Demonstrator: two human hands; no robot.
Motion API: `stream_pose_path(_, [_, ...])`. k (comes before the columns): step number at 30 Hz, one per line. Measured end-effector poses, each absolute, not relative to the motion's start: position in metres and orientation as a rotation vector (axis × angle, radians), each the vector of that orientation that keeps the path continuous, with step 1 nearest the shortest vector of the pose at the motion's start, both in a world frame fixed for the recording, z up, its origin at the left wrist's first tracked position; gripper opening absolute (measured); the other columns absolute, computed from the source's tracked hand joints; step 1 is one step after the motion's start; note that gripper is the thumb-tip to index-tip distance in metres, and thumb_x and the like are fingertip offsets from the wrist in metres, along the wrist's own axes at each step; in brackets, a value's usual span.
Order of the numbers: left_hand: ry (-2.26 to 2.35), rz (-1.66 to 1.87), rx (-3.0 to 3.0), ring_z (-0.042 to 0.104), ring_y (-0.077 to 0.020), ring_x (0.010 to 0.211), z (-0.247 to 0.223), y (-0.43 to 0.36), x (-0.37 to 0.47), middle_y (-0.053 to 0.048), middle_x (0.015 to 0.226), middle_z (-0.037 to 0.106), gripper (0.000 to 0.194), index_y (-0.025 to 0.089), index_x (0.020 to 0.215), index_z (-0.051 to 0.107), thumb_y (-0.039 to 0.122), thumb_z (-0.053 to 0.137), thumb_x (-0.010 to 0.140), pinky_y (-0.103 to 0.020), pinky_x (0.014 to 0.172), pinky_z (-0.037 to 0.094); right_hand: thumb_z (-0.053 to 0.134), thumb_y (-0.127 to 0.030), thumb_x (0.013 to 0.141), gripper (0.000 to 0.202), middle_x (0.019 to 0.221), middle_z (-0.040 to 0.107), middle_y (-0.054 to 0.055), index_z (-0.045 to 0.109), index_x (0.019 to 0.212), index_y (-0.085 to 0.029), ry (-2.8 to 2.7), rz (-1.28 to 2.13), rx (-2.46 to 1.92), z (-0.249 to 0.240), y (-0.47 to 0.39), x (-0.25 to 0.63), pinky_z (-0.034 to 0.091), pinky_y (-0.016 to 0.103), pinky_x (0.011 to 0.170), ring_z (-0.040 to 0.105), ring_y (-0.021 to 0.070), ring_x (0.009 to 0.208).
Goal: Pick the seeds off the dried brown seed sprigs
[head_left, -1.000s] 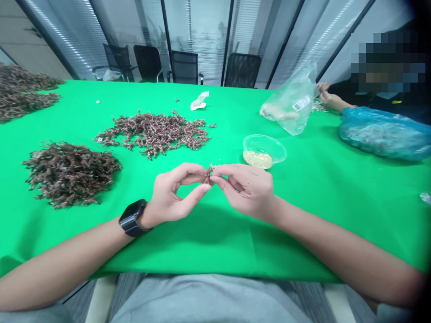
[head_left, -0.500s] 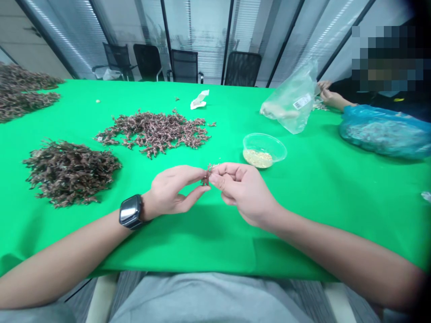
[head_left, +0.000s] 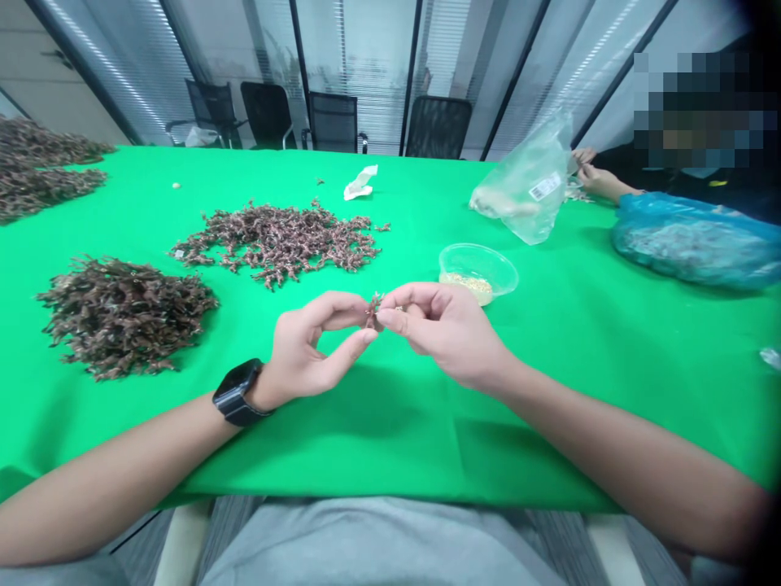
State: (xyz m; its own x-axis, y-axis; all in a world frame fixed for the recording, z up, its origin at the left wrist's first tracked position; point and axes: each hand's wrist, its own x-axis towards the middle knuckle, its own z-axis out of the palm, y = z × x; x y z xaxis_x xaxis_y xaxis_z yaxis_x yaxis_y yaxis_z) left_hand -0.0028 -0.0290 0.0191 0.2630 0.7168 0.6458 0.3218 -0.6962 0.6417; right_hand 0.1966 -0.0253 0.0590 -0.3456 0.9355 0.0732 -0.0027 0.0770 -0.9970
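Observation:
A small brown figure-like piece (head_left: 373,313) is between my hands above the green table. My left hand (head_left: 320,342), with a dark watch at the wrist, grips it between thumb and fingers. The fingertips of my right hand (head_left: 448,330) are pinched at its right side, with small pale bits by the fingers. Just behind my right hand stands a clear round bowl (head_left: 501,275) holding pale yellowish bits. Brown pieces like the held one lie in a dense pile (head_left: 128,317) at the left and a looser pile (head_left: 284,240) in the middle.
A crumpled white paper (head_left: 360,184) lies farther back. To the right are a clear plastic bag (head_left: 530,191) and a blue bag (head_left: 695,240), beside another person's hands (head_left: 598,179). More brown pieces (head_left: 45,167) are at the far left; chairs stand beyond the table.
My left hand's fingers have bent and its wrist has turned slightly. My right hand has shifted a little up and toward the left, its fingers now covering part of the bowl's front.

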Motion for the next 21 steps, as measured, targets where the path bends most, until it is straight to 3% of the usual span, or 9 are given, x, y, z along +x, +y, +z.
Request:
stream_pose_path(9, [0.882,1.385,1.996,0.077,-0.0223,0.083,0.018,-0.033,0.001,-0.009,0.094,0.079,0.029,0.018,0.11,0.062,0.03,0.073,0.086,-0.031,0.08,0.063,0.075,-0.031,0.083,0.012,0.048,0.032,-0.008,0.074,0.08,-0.019,-1.739,0.556,-0.931,0.043,-0.028,0.197,0.025,0.024,0.046,0.026,0.0073,0.047])
stream_pose_path(12, [0.847,1.368,1.949,0.077,-0.0234,0.085,0.018,-0.035,0.003,-0.01,0.097,0.079,0.028,0.019,0.11,0.061,0.03,0.072,0.086,-0.033,0.081,0.063,0.069,-0.026,0.088,0.008,0.051,0.049,-0.005,0.073,0.084,-0.021,-1.825,0.305,-0.804,0.039,-0.025,0.201,0.034,0.025,0.049,0.034,0.0085,0.046])
stream_pose_path(15, [0.819,1.332,1.929,0.077,-0.0253,0.09,0.018,-0.037,0.003,-0.011,0.099,0.079,0.028,0.018,0.111,0.06,0.03,0.071,0.088,-0.035,0.08,0.064,0.061,-0.016,0.091,0.014,0.068,0.068,0.001,0.072,0.092,-0.023,-1.947,0.093,-0.628,0.035,-0.019,0.207,0.041,0.026,0.054,0.047,0.0105,0.052])
stream_pose_path(21, [0.794,1.319,1.973,0.076,-0.0257,0.093,0.018,-0.038,0.002,-0.012,0.102,0.078,0.029,0.019,0.113,0.061,0.026,0.072,0.087,-0.036,0.084,0.064,0.057,-0.014,0.091,0.021,0.077,0.073,0.002,0.071,0.1,-0.027,-2.08,-0.138,-0.517,0.028,-0.013,0.214,0.049,0.029,0.063,0.058,0.0144,0.061])
